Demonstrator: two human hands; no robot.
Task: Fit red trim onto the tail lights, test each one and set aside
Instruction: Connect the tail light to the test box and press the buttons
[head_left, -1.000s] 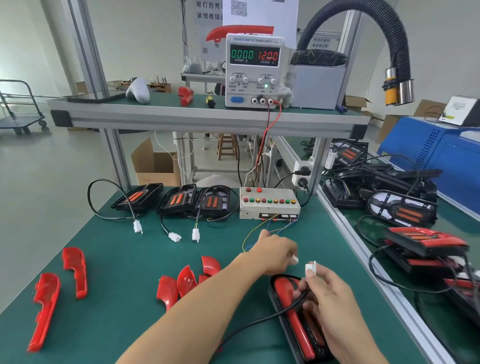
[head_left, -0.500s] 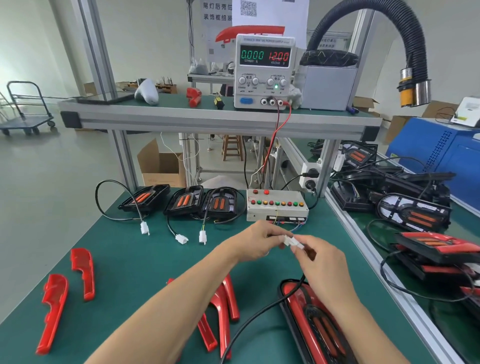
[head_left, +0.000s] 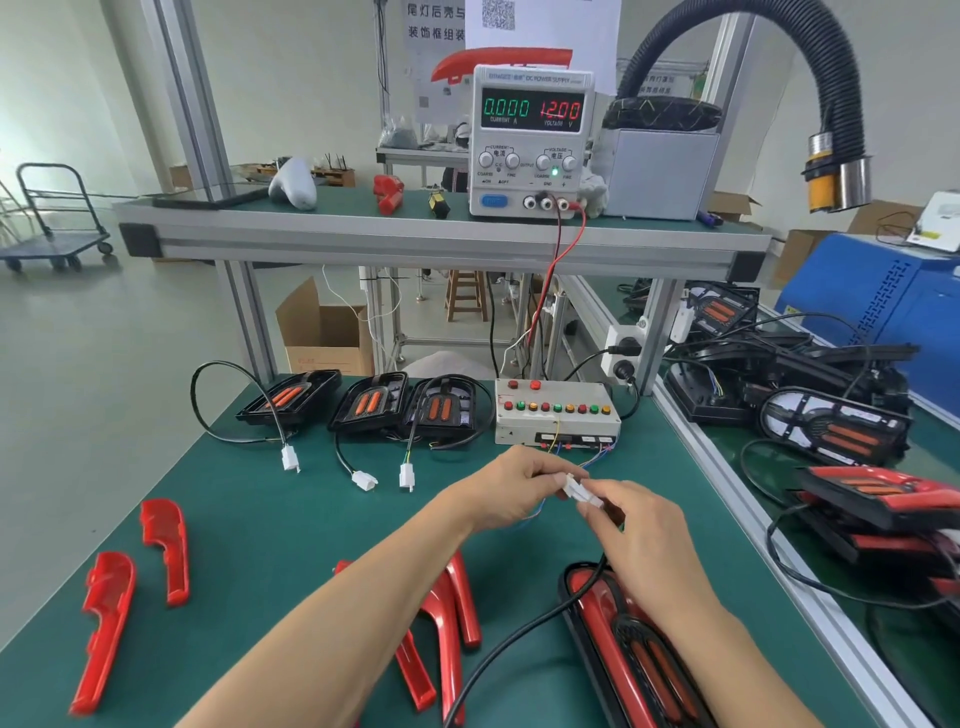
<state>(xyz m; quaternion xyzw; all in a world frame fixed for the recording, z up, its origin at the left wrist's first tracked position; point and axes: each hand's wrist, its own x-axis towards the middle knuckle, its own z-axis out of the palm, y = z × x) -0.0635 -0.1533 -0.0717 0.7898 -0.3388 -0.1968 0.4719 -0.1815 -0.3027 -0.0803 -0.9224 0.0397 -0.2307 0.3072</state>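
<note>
Item: green worktop (head_left: 260, 519), tail-light test station. Left hand (head_left: 511, 486) pinched a white plug (head_left: 570, 484) from the test box's thin coloured wires; right hand (head_left: 639, 525) pinched the mating white plug (head_left: 592, 500) at the end of the black cable (head_left: 524, 636). The two plugs met end to end between the fingertips, in front of the test box (head_left: 557, 413); whether they were fully seated could not be told. The cable ran back and down to the tail light (head_left: 631, 639), already fitted with red trim, which lay just beneath the right forearm, long axis running away from the person and slightly leftward. The right hand was the nearer to it. Its lower end was cut off by the frame edge and partly hidden by the arm. Three untrimmed tail lights (head_left: 371, 405) sat at the back with loose plugs; spare red trim pieces (head_left: 163, 545) lay left. Power supply (head_left: 531, 140) read zero current, suggesting, by judgement, that testing had not yet begun.
</note>
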